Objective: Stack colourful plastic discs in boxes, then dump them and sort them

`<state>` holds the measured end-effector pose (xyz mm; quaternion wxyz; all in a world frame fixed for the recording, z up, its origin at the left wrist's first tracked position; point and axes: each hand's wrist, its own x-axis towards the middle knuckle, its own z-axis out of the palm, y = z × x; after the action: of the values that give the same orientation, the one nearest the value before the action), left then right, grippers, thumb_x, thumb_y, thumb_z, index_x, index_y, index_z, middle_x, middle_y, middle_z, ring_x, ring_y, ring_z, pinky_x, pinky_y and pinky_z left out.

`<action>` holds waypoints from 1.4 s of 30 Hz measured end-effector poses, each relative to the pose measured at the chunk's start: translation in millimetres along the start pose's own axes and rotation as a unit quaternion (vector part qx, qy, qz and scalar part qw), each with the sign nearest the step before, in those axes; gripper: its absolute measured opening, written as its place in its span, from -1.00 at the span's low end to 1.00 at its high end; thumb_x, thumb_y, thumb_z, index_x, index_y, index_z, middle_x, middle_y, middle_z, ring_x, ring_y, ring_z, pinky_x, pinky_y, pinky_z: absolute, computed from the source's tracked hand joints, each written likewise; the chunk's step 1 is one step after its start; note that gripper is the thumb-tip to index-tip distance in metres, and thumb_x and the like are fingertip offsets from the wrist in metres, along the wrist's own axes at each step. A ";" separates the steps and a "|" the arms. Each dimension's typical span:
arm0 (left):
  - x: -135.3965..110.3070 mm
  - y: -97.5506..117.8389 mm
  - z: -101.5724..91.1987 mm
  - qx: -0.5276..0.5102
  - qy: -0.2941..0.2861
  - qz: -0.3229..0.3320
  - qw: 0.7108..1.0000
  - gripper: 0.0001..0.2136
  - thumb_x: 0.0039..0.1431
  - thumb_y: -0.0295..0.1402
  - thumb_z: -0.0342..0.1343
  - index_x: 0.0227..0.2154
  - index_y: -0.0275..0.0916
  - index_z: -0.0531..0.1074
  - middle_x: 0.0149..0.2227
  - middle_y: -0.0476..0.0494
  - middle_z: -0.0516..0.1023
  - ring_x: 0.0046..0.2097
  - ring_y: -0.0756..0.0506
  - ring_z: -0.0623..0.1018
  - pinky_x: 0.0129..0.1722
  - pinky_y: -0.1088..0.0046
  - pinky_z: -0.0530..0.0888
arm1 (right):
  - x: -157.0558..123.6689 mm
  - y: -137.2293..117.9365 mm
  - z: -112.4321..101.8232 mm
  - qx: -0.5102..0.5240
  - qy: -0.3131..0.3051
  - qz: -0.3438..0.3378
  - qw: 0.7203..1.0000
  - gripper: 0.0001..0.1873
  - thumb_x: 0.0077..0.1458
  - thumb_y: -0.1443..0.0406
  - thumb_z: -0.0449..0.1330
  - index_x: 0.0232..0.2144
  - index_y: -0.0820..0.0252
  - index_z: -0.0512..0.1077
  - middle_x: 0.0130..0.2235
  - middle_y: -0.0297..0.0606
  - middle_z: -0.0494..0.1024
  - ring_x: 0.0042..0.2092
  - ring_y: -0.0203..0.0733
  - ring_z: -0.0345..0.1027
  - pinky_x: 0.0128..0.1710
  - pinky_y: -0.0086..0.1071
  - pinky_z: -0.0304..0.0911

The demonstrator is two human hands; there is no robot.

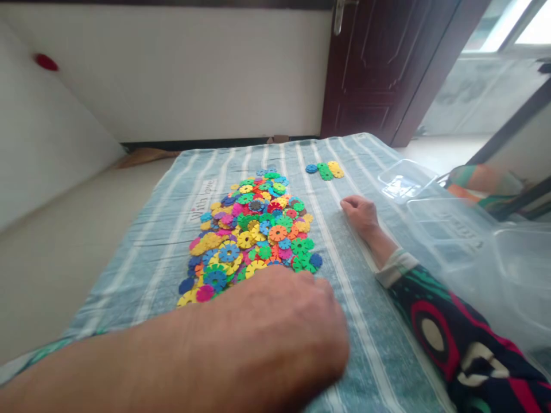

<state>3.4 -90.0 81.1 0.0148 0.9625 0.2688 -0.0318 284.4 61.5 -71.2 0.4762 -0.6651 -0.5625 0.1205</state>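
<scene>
A heap of small plastic discs (253, 229) in many colours lies on a striped blue-grey cloth (172, 252). My left hand (293, 327) rests close to the camera at the heap's near edge, back up, fingers curled under and hidden. Further off, my right hand (361, 215) lies on the cloth to the right of the heap in a loose fist. Its palm faces down and its arm wears a patterned sleeve (456, 338). A small separate group of blue, green and yellow discs (326, 170) sits beyond my right hand.
Clear plastic containers (465, 235) stand along the cloth's right side, one small tub (404, 180) at the far corner. A dark wooden door (379, 69) and a white wall are behind. Bare floor lies to the left.
</scene>
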 end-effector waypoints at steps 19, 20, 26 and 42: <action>58.9 -59.3 93.2 0.059 0.078 -0.077 0.992 -0.77 0.21 -0.25 0.01 -0.12 -0.19 0.41 0.15 -0.23 0.36 0.17 -0.30 0.34 0.16 -0.08 0.14 | 10.7 12.0 -3.2 0.036 0.015 -0.056 0.998 -0.84 0.02 0.29 0.13 -0.53 0.24 0.43 -0.53 -0.45 0.36 -0.42 -0.33 0.26 -0.29 -0.40 0.19; 58.9 -59.9 93.7 0.057 0.083 -0.080 0.992 -0.77 0.22 -0.26 0.01 -0.12 -0.20 0.40 0.15 -0.24 0.35 0.16 -0.29 0.35 0.15 -0.08 0.14 | 10.6 12.4 -3.6 0.038 0.013 -0.059 0.997 -0.84 0.03 0.29 0.13 -0.52 0.24 0.43 -0.53 -0.45 0.36 -0.43 -0.34 0.25 -0.30 -0.40 0.19; 57.6 -58.4 96.8 0.053 0.087 -0.094 0.990 -0.75 0.21 -0.27 0.00 -0.09 -0.21 0.38 0.16 -0.29 0.35 0.15 -0.30 0.37 0.11 -0.03 0.21 | 10.4 14.7 -5.5 0.026 -0.004 -0.073 0.997 -0.75 0.11 0.21 0.11 -0.51 0.25 0.41 -0.51 -0.43 0.36 -0.41 -0.35 0.25 -0.30 -0.41 0.20; 50.4 -74.4 103.6 0.007 0.205 -0.114 0.972 -0.76 0.25 -0.29 -0.08 -0.24 -0.18 0.49 0.00 -0.24 0.53 0.02 -0.24 0.50 0.01 0.09 0.33 | 4.1 7.6 -9.2 0.030 0.002 -0.083 0.996 -0.85 0.04 0.32 0.15 -0.54 0.24 0.42 -0.52 -0.44 0.37 -0.44 -0.36 0.23 -0.35 -0.40 0.18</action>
<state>2.3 -5.1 -26.6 -0.0510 0.9117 0.3736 0.1631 297.0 61.1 -70.7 0.5052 -0.6020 -0.6108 0.0961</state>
